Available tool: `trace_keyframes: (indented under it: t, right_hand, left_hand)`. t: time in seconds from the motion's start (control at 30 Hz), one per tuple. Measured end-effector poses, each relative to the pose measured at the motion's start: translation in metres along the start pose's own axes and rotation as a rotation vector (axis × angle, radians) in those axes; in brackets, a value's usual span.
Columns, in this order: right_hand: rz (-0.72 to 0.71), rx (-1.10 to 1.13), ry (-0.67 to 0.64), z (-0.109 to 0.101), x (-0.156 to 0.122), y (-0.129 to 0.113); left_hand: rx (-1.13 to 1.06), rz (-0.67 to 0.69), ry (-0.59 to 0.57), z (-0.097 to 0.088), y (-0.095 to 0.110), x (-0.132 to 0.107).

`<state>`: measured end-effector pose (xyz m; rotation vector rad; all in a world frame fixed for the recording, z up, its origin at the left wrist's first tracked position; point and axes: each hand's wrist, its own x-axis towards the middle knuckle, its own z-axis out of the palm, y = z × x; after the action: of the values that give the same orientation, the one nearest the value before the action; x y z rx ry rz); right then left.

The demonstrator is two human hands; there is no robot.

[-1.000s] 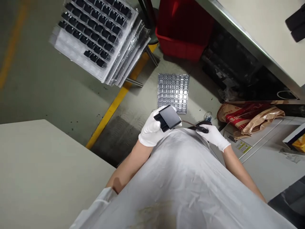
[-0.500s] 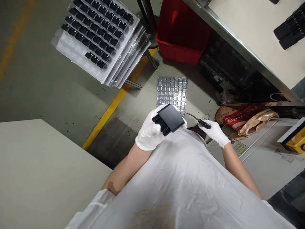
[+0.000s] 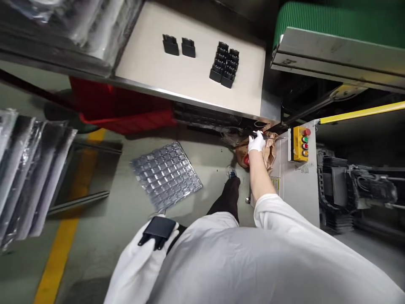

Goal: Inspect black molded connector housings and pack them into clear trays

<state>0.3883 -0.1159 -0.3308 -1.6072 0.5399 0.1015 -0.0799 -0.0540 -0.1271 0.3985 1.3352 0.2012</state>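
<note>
My left hand (image 3: 139, 257), in a white glove at the lower left, is closed on a black plastic part (image 3: 160, 228) with a smooth, slightly curved face and small prongs along one edge. My right hand (image 3: 257, 142), also white-gloved, reaches forward beside a brown paper bag (image 3: 271, 147). It is closed around a black-handled tool with a thin metal end; its exact kind is hard to make out. Ahead on the worktable (image 3: 190, 82) lie two similar black parts (image 3: 179, 46) and a double row of several more (image 3: 224, 65).
A clear compartment tray (image 3: 167, 175) lies on the floor. Stacked trays (image 3: 31, 177) stand at left, and a red bin (image 3: 126, 116) sits under the table edge. At right are a yellow button box (image 3: 300, 143), a green conveyor (image 3: 335, 25) and a yellow bar (image 3: 363, 112).
My view has swung right and up to the worktable and conveyor. My right hand has moved forward with the tool, up by the paper bag. The black part is still in my left hand.
</note>
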Motion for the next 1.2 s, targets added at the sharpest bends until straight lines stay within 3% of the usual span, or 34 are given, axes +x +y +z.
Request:
trace_keyframes:
  t: [0.1, 0.2, 0.3, 0.43, 0.5, 0.57, 0.67, 0.7, 0.77, 0.87, 0.93, 1.03, 1.2]
  right_hand:
    - [-0.037, 0.01, 0.04, -0.018, -0.021, 0.01]
    - [-0.225, -0.14, 0.049, -0.035, -0.043, 0.01]
    - [-0.379, -0.409, 0.014, -0.026, -0.054, 0.007]
    - [-0.232, -0.669, -0.167, -0.014, -0.083, 0.017]
    - [-0.117, -0.716, -0.238, -0.034, -0.127, 0.025]
    - [-0.028, -0.649, -0.383, -0.07, -0.192, 0.022]
    - [-0.035, -0.487, -0.895, -0.121, -0.293, -0.013]
    - [-0.122, -0.498, -0.95, -0.131, -0.316, -0.03]
    - [-0.329, -0.584, -1.021, -0.137, -0.338, -0.061]
    - [-0.467, -0.685, -1.027, -0.121, -0.323, -0.086]
    - [-0.372, -0.661, -0.982, -0.107, -0.304, -0.094]
    - [-0.066, -0.56, -0.925, -0.095, -0.292, -0.113]
    - [0.522, -0.435, -0.907, -0.085, -0.314, -0.166]
  left_hand:
    - [0.194, -0.039, 0.045, -0.001, 0.003, -0.016]
    - [0.32, -0.088, 0.04, -0.009, 0.016, -0.023]
    - [0.4, -0.086, -0.038, -0.025, 0.033, -0.016]
    - [0.384, -0.021, -0.152, -0.025, 0.051, 0.007]
    - [0.405, 0.008, -0.211, -0.009, 0.057, 0.02]
    - [0.403, 0.018, -0.272, 0.016, 0.061, 0.029]
    - [0.336, -0.001, -0.372, 0.055, 0.064, 0.037]
    - [0.348, 0.009, -0.397, 0.066, 0.063, 0.038]
    - [0.447, 0.093, -0.392, 0.087, 0.061, 0.039]
    - [0.624, 0.281, -0.351, 0.111, 0.06, 0.034]
    - [0.655, 0.287, -0.413, 0.122, 0.062, 0.026]
    - [0.587, 0.139, -0.523, 0.129, 0.071, 0.01]
    - [0.475, 0.037, -0.456, 0.133, 0.091, -0.013]
